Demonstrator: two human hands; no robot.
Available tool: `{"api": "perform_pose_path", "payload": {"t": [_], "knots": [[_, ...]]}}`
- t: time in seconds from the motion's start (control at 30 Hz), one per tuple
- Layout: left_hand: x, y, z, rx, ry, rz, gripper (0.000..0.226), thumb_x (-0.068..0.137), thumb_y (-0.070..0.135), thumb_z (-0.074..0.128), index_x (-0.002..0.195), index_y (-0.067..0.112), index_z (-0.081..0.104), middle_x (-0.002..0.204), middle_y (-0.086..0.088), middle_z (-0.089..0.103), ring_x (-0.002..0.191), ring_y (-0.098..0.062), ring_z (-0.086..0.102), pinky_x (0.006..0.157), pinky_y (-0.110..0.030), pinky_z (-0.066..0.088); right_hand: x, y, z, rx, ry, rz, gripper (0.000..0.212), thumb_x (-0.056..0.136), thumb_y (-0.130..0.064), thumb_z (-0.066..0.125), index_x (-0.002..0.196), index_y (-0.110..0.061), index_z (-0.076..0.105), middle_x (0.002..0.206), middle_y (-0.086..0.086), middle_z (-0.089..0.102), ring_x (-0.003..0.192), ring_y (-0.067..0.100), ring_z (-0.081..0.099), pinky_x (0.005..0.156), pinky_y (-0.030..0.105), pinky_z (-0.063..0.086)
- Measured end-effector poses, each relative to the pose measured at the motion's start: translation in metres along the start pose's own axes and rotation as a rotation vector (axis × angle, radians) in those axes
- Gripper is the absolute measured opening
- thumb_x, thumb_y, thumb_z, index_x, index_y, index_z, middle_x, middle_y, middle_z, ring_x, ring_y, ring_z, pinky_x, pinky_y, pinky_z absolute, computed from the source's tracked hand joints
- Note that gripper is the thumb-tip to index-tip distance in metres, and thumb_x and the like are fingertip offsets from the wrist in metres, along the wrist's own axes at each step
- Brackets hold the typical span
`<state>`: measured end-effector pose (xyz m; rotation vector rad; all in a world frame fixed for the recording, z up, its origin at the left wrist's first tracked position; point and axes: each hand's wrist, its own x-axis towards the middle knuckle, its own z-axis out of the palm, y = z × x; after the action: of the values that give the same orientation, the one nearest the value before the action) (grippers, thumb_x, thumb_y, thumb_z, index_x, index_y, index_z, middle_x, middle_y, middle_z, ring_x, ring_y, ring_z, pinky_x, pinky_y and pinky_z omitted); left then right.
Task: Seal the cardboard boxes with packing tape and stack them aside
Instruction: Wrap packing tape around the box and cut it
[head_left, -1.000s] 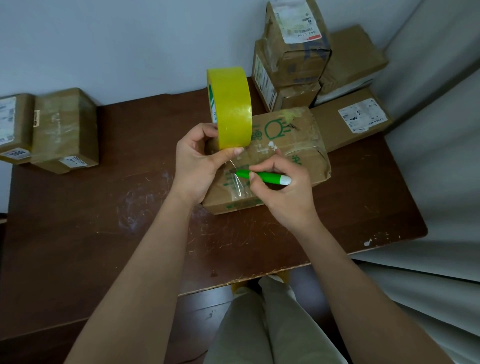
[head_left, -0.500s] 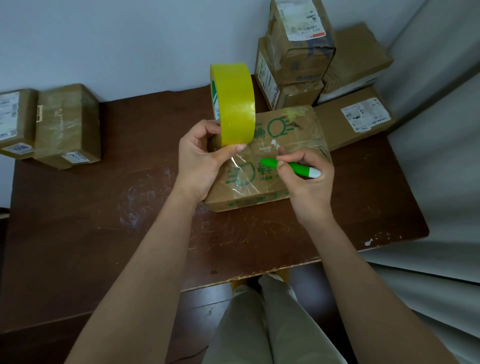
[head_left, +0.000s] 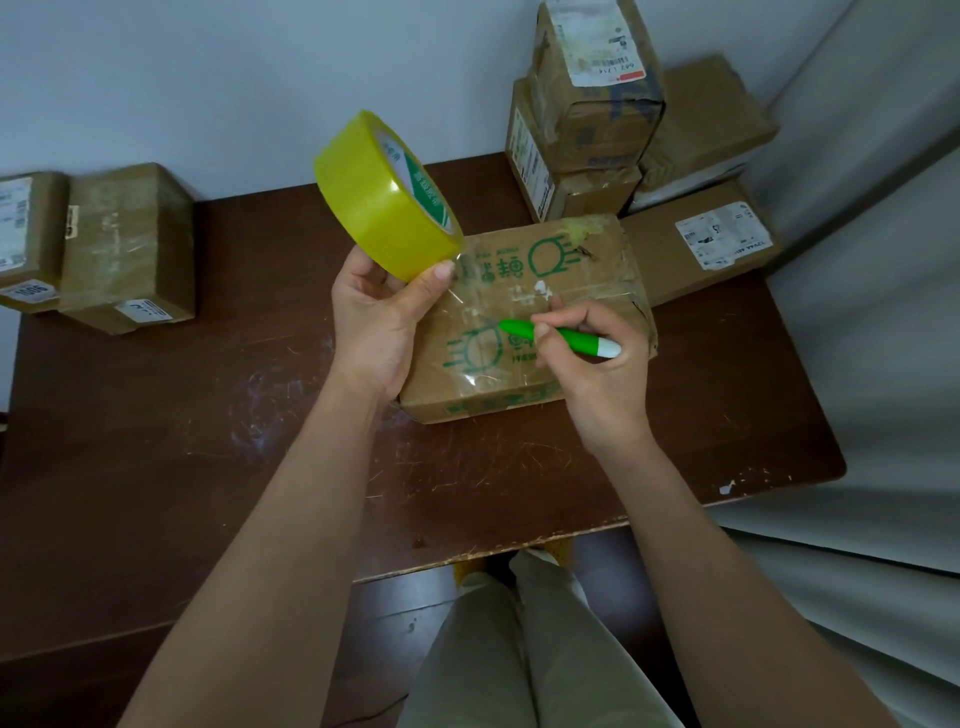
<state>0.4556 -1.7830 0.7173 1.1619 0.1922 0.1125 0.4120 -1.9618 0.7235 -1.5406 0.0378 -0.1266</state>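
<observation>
A flat cardboard box (head_left: 582, 270) with green print lies in the middle of the brown table (head_left: 208, 415). Clear tape runs over its top. My left hand (head_left: 379, 322) grips a yellow roll of packing tape (head_left: 384, 213) above the box's left edge, tilted, with a clear strip running down from the roll to the box. My right hand (head_left: 587, 358) holds a green and white cutter (head_left: 561, 338) over the box top, its green tip pointing left toward the strip.
Two taped boxes (head_left: 124, 244) sit at the table's back left. A pile of several boxes (head_left: 597, 104) stands at the back right against the wall, with a flat labelled box (head_left: 717, 239) beside it. A grey curtain (head_left: 883, 312) hangs on the right.
My left hand has tilted the roll to the left and lifted it slightly. My right hand with the cutter has moved right, away from the strip, and stays over the box.
</observation>
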Motion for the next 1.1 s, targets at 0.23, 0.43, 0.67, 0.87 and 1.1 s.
{"api": "perform_pose_path", "payload": {"t": [0.23,0.43,0.67,0.87,1.1], "knots": [[-0.002,0.007,0.006,0.04,0.015,-0.012,0.033,0.076,-0.009,0.074,0.104,0.003,0.061,0.099,-0.008,0.072,0.1,-0.026,0.067,0.087,-0.041,0.056,0.005,-0.004,-0.003,0.119,0.106,0.092,0.007,0.085,-0.007,0.064,0.081,-0.012,0.066,0.066,-0.008,0.063,0.061,0.008,0.057,0.083,0.029,0.051],[-0.001,0.032,0.017,0.049,0.017,-0.019,0.033,0.079,-0.007,0.072,0.104,0.012,0.063,0.095,-0.001,0.072,0.097,-0.022,0.069,0.084,-0.035,0.055,0.009,-0.015,-0.01,0.375,0.158,0.279,0.01,0.093,-0.003,0.063,0.085,-0.007,0.066,0.069,0.001,0.058,0.067,0.012,0.056,0.093,0.036,0.053],[-0.002,0.049,0.039,0.091,-0.049,0.0,0.039,0.076,-0.001,0.076,0.109,0.015,0.063,0.109,-0.012,0.07,0.111,-0.039,0.064,0.091,-0.048,0.055,0.024,-0.037,-0.051,0.537,0.522,0.295,0.016,0.093,0.0,0.063,0.1,-0.014,0.067,0.104,0.009,0.064,0.083,0.01,0.066,0.095,0.037,0.057],[-0.018,0.047,0.088,0.161,-0.189,-0.032,0.043,0.074,-0.003,0.078,0.112,0.012,0.062,0.106,-0.008,0.072,0.103,-0.033,0.068,0.092,-0.058,0.053,0.008,0.019,-0.1,-0.065,0.631,0.566,0.026,0.09,-0.004,0.069,0.096,-0.028,0.064,0.109,-0.001,0.066,0.105,0.018,0.065,0.097,0.04,0.055],[-0.036,0.023,0.139,0.222,-0.332,-0.098,0.034,0.073,-0.005,0.079,0.096,0.012,0.061,0.106,-0.008,0.069,0.108,-0.035,0.065,0.098,-0.056,0.05,-0.028,0.081,-0.109,-0.127,0.381,0.975,0.017,0.091,-0.01,0.069,0.094,-0.026,0.064,0.112,0.007,0.066,0.099,0.023,0.062,0.095,0.043,0.054]]}}
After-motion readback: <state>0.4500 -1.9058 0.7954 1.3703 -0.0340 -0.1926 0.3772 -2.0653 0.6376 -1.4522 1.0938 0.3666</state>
